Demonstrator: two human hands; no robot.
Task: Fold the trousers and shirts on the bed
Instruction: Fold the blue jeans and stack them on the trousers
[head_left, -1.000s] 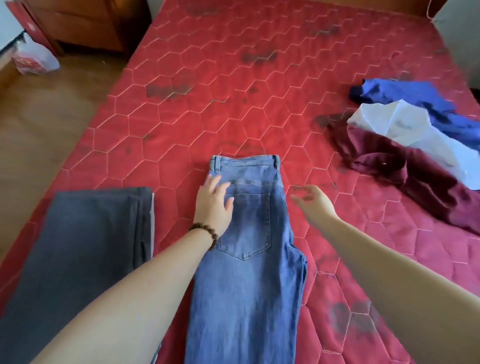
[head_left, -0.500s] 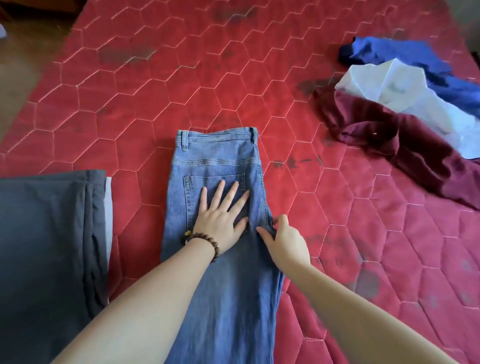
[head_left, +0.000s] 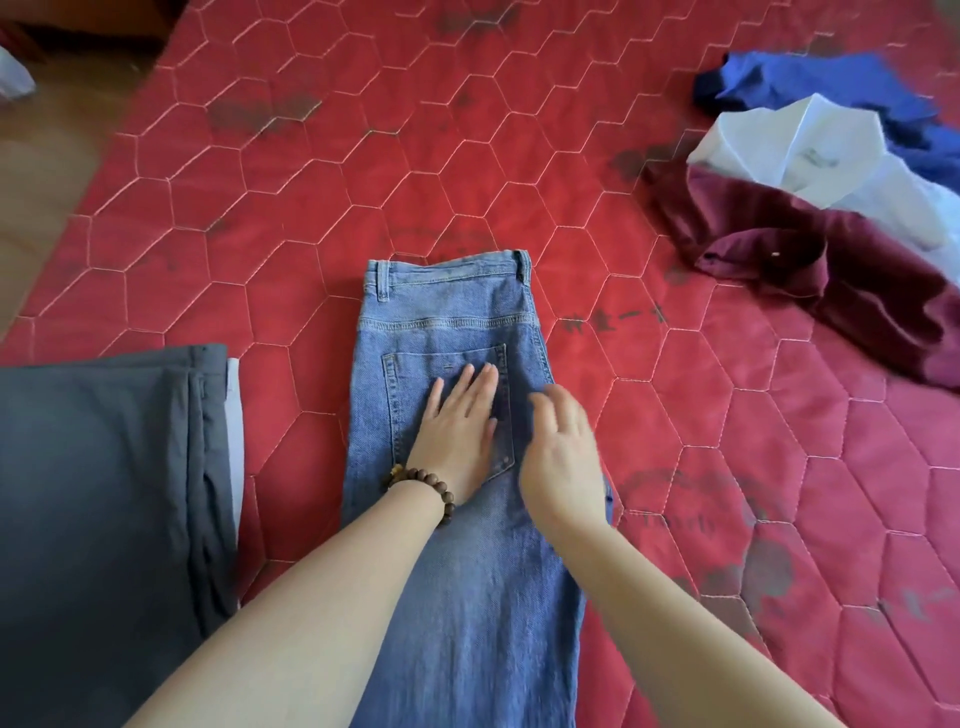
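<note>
Blue jeans (head_left: 447, 312) lie folded lengthwise on the red quilted bed (head_left: 363, 182), waistband pointing away from me. My left hand (head_left: 460, 431), with a bead bracelet at the wrist, presses flat on the back pocket, fingers straight. My right hand (head_left: 563, 457) is beside it over the jeans' right edge, fingers relaxed, slightly blurred, holding nothing. Dark grey trousers (head_left: 104, 493) lie flat at the left. At the right lie three crumpled shirts: maroon (head_left: 857, 280), white (head_left: 810, 150) and blue (head_left: 831, 83).
A wooden floor (head_left: 36, 171) shows beyond the bed's left edge, with a bit of a plastic bag (head_left: 13, 78) at the far left. Bare red quilt stretches behind the jeans and to their right.
My left hand's fingers have drawn together on the pocket. My right hand has lifted from the jeans' right edge and moved up beside the left. The view has tilted down closer to the jeans.
</note>
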